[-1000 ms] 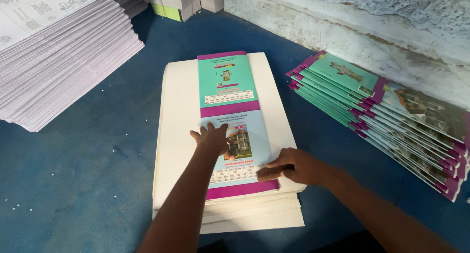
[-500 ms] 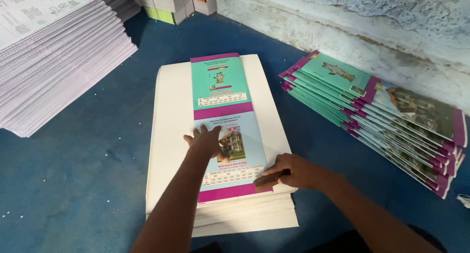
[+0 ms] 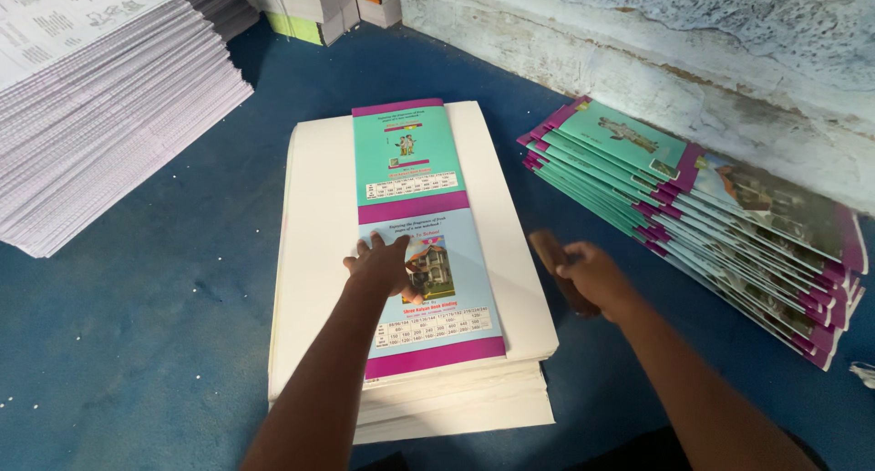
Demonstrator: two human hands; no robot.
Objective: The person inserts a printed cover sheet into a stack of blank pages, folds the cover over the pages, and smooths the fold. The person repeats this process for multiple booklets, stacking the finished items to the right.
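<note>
Teal-and-magenta printed cover sheet (image 3: 421,234), head view: lies lengthwise on a thick stack of white paper (image 3: 319,252), centred on a blue tabletop (image 3: 137,343). Left hand (image 3: 383,269): fingers spread, flat on the sheet's middle, pressing it down. Right hand (image 3: 591,278): off the stack's right edge, grip closed around a brown wooden block (image 3: 556,263), blurred. Right of it, well apart from the stack: fanned pile of finished booklets (image 3: 711,216) against a rough whitewashed wall (image 3: 693,61). Far left: tall pile of printed sheets (image 3: 91,97). Top edge: green and orange bundles (image 3: 328,1).
</note>
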